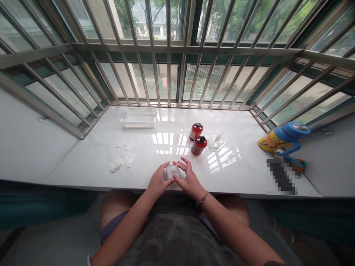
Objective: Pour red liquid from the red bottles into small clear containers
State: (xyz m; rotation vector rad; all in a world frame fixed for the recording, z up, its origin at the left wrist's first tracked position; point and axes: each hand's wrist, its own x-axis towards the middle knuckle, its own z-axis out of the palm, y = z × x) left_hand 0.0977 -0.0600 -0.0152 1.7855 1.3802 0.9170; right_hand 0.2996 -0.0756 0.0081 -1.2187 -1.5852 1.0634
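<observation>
Near the front edge of the white counter (94, 155), my two hands are around a translucent, whitish rounded object (172, 170), whose exact kind I cannot make out. My left hand (159, 180) grips its left side, thumb in front and fingers behind. My right hand (192, 181) holds it from the right with the thumb and some bent fingers, while its index finger is raised. Beyond my right hand stand two red bottles with black tops, a nearer bottle (199, 146) and a farther bottle (196, 131). Beside them lies a clear plastic item (216, 141).
At the back left lies a white perforated basket (138, 122). Crumpled white tissues (127, 160) lie left of my hands. To the right are a blue and yellow water bottle (283, 137) and a blurred-out dark object (281, 177). Metal window bars (168, 81) line the back.
</observation>
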